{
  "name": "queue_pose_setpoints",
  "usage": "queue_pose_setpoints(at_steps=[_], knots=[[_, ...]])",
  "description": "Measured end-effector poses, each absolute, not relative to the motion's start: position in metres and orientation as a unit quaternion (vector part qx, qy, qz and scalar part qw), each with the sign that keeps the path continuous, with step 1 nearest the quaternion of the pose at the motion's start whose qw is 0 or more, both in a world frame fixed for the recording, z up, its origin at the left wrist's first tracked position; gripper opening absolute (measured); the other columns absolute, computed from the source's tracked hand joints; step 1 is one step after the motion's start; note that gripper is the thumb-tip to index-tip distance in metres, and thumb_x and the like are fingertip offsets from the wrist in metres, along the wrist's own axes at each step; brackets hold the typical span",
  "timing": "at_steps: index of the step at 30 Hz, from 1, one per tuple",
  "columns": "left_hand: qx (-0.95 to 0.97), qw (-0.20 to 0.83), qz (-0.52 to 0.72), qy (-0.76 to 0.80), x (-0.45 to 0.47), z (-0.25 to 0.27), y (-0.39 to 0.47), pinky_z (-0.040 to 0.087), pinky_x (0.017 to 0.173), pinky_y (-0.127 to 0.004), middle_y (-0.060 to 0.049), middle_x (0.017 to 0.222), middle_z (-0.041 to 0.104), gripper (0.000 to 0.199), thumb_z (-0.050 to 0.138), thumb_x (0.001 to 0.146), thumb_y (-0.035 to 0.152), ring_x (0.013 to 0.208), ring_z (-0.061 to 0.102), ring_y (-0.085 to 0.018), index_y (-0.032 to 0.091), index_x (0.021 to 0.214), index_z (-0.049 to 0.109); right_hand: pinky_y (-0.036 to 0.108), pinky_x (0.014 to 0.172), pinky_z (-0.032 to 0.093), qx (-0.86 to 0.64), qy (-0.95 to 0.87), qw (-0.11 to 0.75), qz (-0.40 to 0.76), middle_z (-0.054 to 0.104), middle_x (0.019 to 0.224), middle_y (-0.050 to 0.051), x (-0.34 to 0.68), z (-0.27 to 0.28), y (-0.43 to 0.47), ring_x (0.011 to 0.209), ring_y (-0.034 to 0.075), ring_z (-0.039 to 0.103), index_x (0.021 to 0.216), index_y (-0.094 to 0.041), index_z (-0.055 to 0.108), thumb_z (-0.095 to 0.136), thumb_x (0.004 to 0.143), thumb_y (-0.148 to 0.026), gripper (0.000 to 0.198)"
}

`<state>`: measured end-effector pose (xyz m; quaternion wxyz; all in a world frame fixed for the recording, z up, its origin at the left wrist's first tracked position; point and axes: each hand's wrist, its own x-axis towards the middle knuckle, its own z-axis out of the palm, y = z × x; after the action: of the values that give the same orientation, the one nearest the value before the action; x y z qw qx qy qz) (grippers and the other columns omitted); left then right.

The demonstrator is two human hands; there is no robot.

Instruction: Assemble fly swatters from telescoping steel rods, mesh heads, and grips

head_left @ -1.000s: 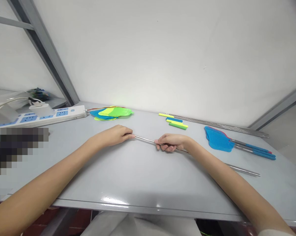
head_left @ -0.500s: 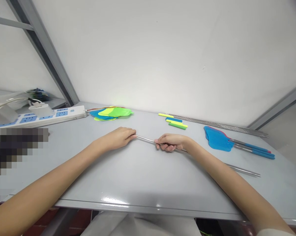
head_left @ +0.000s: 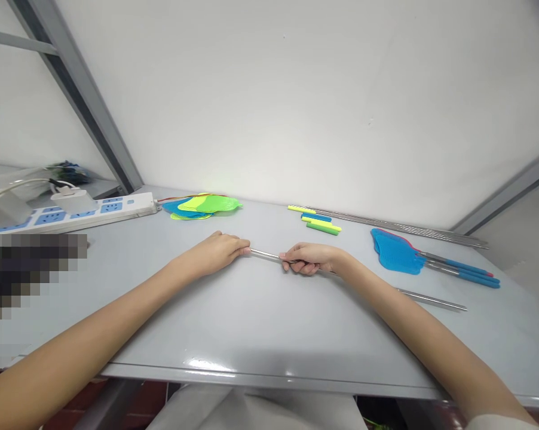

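The grey surface (head_left: 260, 322) ran wide under both bare forearms, backed by a plain white wall (head_left: 296, 101) with a grey metal strut (head_left: 79, 101) slanting down at the left; along the far left edge lay a white power strip (head_left: 79, 214) with blue sockets and a plug seated in it; further right a bundle of long bare rods (head_left: 408, 229) lay against the foot of the wall. Near the right edge rested blue fly swatters (head_left: 397, 254), their blue handles pointing away to the right; a fan of green, yellow and blue swatter heads (head_left: 204, 206) sat just beyond the power strip; a few short yellow, blue and green sleeves (head_left: 321, 224) lay close together near the rods. The thin metal rod (head_left: 265, 255) lay low across the middle of the surface, its far end trailing out past the right forearm; the left hand (head_left: 218, 252) was clenched round its near tip, and the right hand (head_left: 309, 258) had its grip closed on the shaft a little further along, fingers curled beneath; whether the rod touched the surface between the hands I could not quite tell.
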<state>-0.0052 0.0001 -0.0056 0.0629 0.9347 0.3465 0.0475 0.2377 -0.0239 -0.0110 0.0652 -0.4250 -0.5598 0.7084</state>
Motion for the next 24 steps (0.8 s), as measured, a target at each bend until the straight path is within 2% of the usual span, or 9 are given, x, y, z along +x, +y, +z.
queue_pose_setpoints(at_steps=[6,17,24], knots=[[0.938,0.049,0.047,0.339,-0.005,-0.009,0.000,0.030,0.057,-0.024,-0.001,0.066,0.052,0.034,0.019,0.084,0.038,0.061,0.047,-0.014,0.020,0.073,0.046,0.013,0.029,0.014,-0.426,-0.564,0.062,0.705,0.024,0.050,-0.007,0.237,-0.011,-0.025,0.036,0.000,0.017,0.074,-0.011,0.050,0.046,0.074,-0.042,0.031],[0.941,-0.008,0.051,0.333,0.002,-0.016,-0.004,0.032,0.058,-0.025,-0.002,0.066,0.053,0.033,0.020,0.085,0.034,0.061,0.049,-0.014,0.018,0.072,0.045,0.013,0.028,0.014,-0.422,-0.569,0.060,0.704,0.024,0.050,-0.007,0.239,-0.011,-0.025,0.035,0.000,0.018,0.074,-0.011,0.050,0.046,0.075,-0.040,0.030],[0.941,-0.032,0.049,0.333,0.004,-0.021,-0.004,0.029,0.053,-0.024,-0.001,0.066,0.054,0.028,0.022,0.085,0.032,0.058,0.049,-0.014,0.019,0.071,0.044,0.013,0.028,0.013,-0.425,-0.572,0.058,0.700,0.024,0.049,-0.007,0.239,-0.010,-0.026,0.035,0.000,0.017,0.074,-0.010,0.050,0.046,0.075,-0.041,0.031]])
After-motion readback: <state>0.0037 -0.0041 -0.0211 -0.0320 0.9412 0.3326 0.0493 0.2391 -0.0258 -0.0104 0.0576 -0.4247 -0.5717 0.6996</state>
